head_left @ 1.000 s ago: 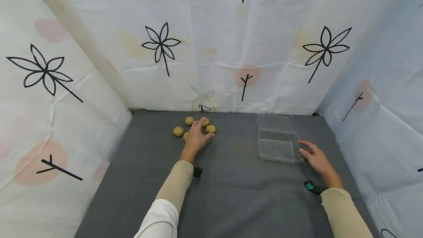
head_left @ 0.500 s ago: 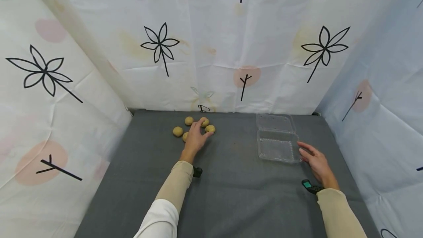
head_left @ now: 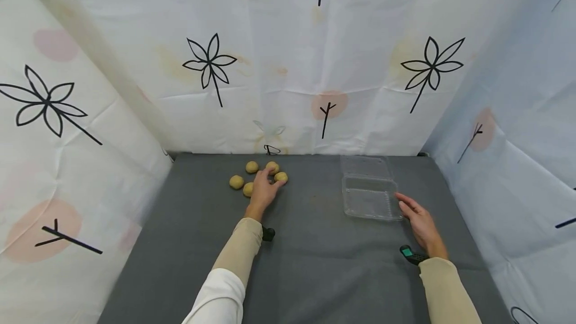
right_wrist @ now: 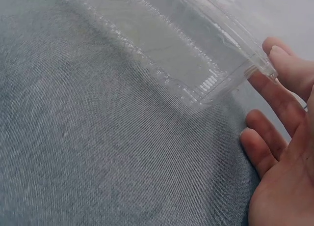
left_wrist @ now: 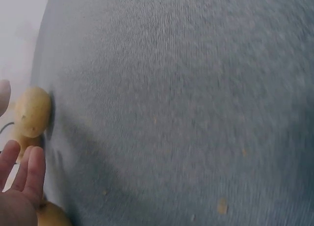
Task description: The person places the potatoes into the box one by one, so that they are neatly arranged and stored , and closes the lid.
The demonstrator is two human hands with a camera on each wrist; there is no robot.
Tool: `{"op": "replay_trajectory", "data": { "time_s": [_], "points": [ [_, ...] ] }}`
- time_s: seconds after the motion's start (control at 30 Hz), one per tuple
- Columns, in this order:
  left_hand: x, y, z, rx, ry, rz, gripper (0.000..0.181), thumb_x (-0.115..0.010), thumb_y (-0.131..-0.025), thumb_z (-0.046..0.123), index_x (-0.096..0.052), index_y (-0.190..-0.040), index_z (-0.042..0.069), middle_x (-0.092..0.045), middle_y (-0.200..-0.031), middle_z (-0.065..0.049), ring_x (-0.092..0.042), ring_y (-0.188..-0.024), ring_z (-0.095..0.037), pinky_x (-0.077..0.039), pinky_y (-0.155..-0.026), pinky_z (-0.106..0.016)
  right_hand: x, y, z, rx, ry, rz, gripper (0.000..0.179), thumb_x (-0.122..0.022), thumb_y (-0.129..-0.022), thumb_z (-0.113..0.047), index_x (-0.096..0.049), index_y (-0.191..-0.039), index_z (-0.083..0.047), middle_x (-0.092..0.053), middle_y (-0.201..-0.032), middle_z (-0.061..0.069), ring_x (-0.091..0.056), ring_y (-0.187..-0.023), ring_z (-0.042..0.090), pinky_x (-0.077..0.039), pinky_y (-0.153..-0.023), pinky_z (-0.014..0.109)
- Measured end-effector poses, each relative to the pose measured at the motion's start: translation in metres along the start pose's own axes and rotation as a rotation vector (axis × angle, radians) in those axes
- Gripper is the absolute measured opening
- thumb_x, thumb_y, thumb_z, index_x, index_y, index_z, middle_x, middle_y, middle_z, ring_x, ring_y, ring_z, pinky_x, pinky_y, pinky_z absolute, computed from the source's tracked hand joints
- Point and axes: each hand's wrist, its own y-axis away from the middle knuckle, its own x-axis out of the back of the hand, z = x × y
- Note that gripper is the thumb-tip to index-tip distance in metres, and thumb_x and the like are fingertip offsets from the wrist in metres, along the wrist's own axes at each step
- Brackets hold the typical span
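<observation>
Several small yellow potatoes lie together at the far left of the table; a front one (head_left: 236, 182) is on the cluster's left side. My left hand (head_left: 264, 190) reaches among them, thumb and fingers spread apart. In the left wrist view, a potato (left_wrist: 32, 112) sits beyond the gap between thumb and fingers (left_wrist: 33, 174), and another potato (left_wrist: 53, 216) shows below the hand. A clear plastic container (head_left: 371, 203) with its lid folded back stands to the right. My right hand (head_left: 420, 225) pinches its right rim, thumb above and a finger below, as the right wrist view shows.
The grey cloth-covered table (head_left: 324, 259) reaches back to a patterned white curtain (head_left: 288, 74). More curtain hangs on the left and right sides. The container's lid (head_left: 365, 166) lies toward the back edge.
My right hand has closed in slightly on the container's right rim. The left hand has stayed among the potatoes, its thumb nearing the right one. The head view has shifted a little.
</observation>
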Motion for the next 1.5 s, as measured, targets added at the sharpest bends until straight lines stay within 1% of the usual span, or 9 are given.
{"op": "replay_trajectory", "data": {
  "time_s": [0.13,0.27,0.37,0.47,0.6,0.77,0.97,1.2,1.5],
  "points": [
    [-0.004,-0.001,-0.006,0.016,0.019,0.017,0.054,-0.078,-0.092,0.025,-0.058,-0.139,0.005,-0.057,-0.133,-0.018,-0.062,-0.112,-0.036,-0.054,-0.097,-0.048,-0.003,0.0,0.001,0.02,-0.032,-0.007,0.06,-0.049,-0.106,-0.047,-0.041,-0.157,-0.016,-0.047,-0.137,-0.034,-0.039,-0.116,-0.024,-0.038,-0.092,0.004],
    [-0.007,-0.001,-0.009,0.026,0.022,0.035,0.052,-0.078,-0.092,0.027,-0.059,-0.135,0.004,-0.057,-0.131,-0.019,-0.063,-0.11,-0.035,-0.055,-0.096,-0.048,-0.006,0.0,0.001,0.037,-0.061,-0.009,0.057,-0.05,-0.107,-0.044,-0.044,-0.156,-0.018,-0.049,-0.135,-0.035,-0.042,-0.116,-0.024,-0.038,-0.092,0.005],
    [-0.008,-0.001,-0.01,0.034,0.023,0.059,0.052,-0.079,-0.092,0.026,-0.06,-0.135,0.004,-0.058,-0.13,-0.019,-0.062,-0.11,-0.035,-0.055,-0.096,-0.048,-0.01,-0.001,0.002,0.04,-0.056,0.005,0.055,-0.051,-0.107,-0.044,-0.046,-0.155,-0.018,-0.049,-0.132,-0.035,-0.043,-0.115,-0.024,-0.039,-0.092,0.004],
    [-0.01,-0.001,-0.011,0.04,0.009,0.079,0.05,-0.079,-0.091,0.026,-0.061,-0.133,0.004,-0.059,-0.128,-0.019,-0.061,-0.109,-0.034,-0.053,-0.095,-0.048,-0.011,-0.002,0.002,0.036,-0.04,0.009,0.054,-0.05,-0.107,-0.045,-0.046,-0.155,-0.02,-0.051,-0.139,-0.03,-0.041,-0.116,-0.024,-0.039,-0.092,0.003],
    [-0.012,-0.002,-0.012,0.045,-0.013,0.073,0.051,-0.078,-0.092,0.026,-0.061,-0.135,0.005,-0.058,-0.128,-0.019,-0.058,-0.105,-0.033,-0.052,-0.093,-0.048,-0.01,-0.001,0.001,0.023,-0.026,0.007,0.059,-0.049,-0.106,-0.049,-0.044,-0.156,-0.019,-0.049,-0.149,-0.023,-0.038,-0.117,-0.024,-0.037,-0.093,0.003],
    [-0.016,-0.002,-0.011,0.051,-0.012,0.052,0.052,-0.077,-0.093,0.026,-0.059,-0.138,0.006,-0.056,-0.131,-0.02,-0.058,-0.105,-0.033,-0.051,-0.093,-0.049,-0.007,0.001,-0.001,0.004,-0.031,0.001,0.061,-0.048,-0.106,-0.05,-0.042,-0.157,-0.018,-0.047,-0.15,-0.022,-0.037,-0.118,-0.022,-0.037,-0.094,0.003],
    [-0.02,-0.001,-0.009,0.065,-0.012,0.073,0.049,-0.077,-0.093,0.021,-0.059,-0.136,0.007,-0.059,-0.13,-0.021,-0.059,-0.105,-0.036,-0.051,-0.094,-0.05,-0.007,0.001,-0.002,-0.005,-0.043,0.007,0.061,-0.05,-0.106,-0.048,-0.043,-0.157,-0.017,-0.049,-0.14,-0.031,-0.038,-0.117,-0.023,-0.037,-0.093,0.003],
    [-0.023,-0.005,-0.005,0.072,-0.014,0.077,0.046,-0.075,-0.095,0.02,-0.058,-0.136,0.01,-0.059,-0.127,-0.018,-0.059,-0.1,-0.032,-0.051,-0.088,-0.047,-0.005,0.001,-0.002,0.03,-0.069,0.001,0.062,-0.052,-0.106,-0.046,-0.043,-0.156,-0.011,-0.049,-0.126,-0.04,-0.042,-0.116,-0.025,-0.038,-0.093,0.002],
    [-0.027,-0.005,-0.006,0.071,0.001,0.078,0.044,-0.074,-0.096,0.021,-0.058,-0.135,0.008,-0.059,-0.126,-0.018,-0.059,-0.101,-0.031,-0.052,-0.087,-0.046,-0.002,0.003,-0.002,-0.01,-0.042,-0.006,0.066,-0.051,-0.105,-0.049,-0.04,-0.158,-0.011,-0.048,-0.129,-0.039,-0.039,-0.115,-0.026,-0.036,-0.092,0.001]
  ]
}}
